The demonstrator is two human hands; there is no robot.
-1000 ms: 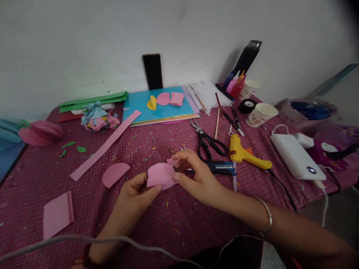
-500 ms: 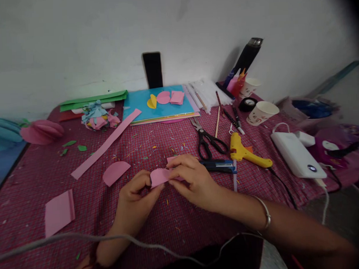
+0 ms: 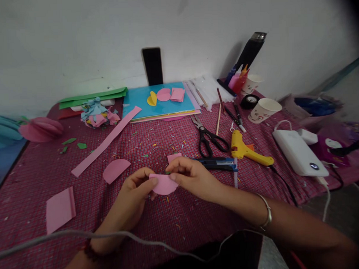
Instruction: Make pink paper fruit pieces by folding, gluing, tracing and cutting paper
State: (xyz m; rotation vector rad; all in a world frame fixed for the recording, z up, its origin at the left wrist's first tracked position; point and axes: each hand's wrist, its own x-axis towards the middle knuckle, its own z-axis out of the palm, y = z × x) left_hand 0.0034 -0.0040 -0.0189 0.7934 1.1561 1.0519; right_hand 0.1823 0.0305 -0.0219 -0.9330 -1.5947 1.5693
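Observation:
Between my two hands is a pink paper half-circle [image 3: 164, 185], its straight edge up and its curved edge toward me. My left hand [image 3: 137, 193] pinches its left end, thumb on top. At the right end, my right hand [image 3: 191, 175] grips the paper between thumb and fingers. A bit of green shows by the right fingertips; I cannot tell what it is. Just beyond that hand lies a pink paper piece [image 3: 174, 156], partly covered. Another pink half-circle [image 3: 116, 170] rests on the cloth to the left.
Scissors [image 3: 209, 137], a blue cutter [image 3: 217, 164] and a yellow glue gun [image 3: 247, 149] lie to the right, near a white power bank [image 3: 299, 153]. A pink strip [image 3: 106, 141] and folded pink paper [image 3: 60, 209] are left. A white cable [image 3: 133, 240] crosses in front.
The half-circle in my hands has turned over, so its curved edge now faces me instead of away. My left thumb has moved on top of it.

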